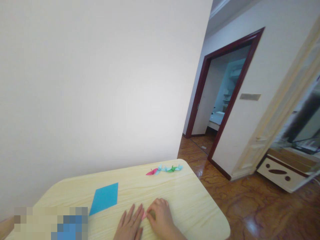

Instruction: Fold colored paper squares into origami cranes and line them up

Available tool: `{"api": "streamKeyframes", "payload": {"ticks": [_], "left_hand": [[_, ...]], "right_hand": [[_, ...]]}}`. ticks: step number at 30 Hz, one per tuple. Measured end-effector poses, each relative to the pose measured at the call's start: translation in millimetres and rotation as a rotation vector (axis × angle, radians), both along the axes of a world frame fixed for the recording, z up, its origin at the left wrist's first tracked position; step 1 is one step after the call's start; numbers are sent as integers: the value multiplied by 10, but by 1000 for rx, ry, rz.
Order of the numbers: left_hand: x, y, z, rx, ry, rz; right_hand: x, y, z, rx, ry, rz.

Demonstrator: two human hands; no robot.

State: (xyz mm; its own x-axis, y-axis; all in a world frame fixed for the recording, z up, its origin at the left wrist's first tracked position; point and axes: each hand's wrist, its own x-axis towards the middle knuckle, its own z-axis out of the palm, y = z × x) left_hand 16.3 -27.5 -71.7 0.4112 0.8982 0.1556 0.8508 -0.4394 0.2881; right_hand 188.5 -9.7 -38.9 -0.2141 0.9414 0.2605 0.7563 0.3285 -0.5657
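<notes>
A small piece of folded pink paper [143, 216] lies on the table between my two hands, mostly covered by fingers. Flat on the tabletop, my left hand [128, 222] has its fingers stretched out, the index finger against the paper's left side. My right hand [160, 216] is curled, thumb and fingertips pinching the paper's right edge. Beyond my left hand is a blue square sheet of paper [105, 198]. Small folded paper cranes, pink [151, 172], green [172, 169] and light blue [179, 167], stand in a row near the far edge.
The pale wooden table [200, 206] has rounded corners and meets a white wall [100, 83]. An arm [7, 228] enters at the left edge beside a pixelated patch. To the right are a shiny brown floor [220, 196], a dark-red door frame [233, 103] and a low white cabinet [277, 171].
</notes>
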Motion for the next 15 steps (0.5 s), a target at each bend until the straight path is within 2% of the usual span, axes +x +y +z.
{"api": "streamKeyframes", "payload": {"ticks": [8, 11, 13, 15], "left_hand": [[-35, 57, -115, -38, -113, 86], [-131, 37, -127, 79, -277, 114], [-204, 16, -130, 185, -401, 182], [-253, 2, -129, 222, -497, 272]], "right_hand": [[-194, -77, -5, 55, -37, -77], [-215, -56, -14, 74, -32, -97], [-212, -46, -19, 80, 6, -116], [-212, -33, -26, 75, 76, -141]]}}
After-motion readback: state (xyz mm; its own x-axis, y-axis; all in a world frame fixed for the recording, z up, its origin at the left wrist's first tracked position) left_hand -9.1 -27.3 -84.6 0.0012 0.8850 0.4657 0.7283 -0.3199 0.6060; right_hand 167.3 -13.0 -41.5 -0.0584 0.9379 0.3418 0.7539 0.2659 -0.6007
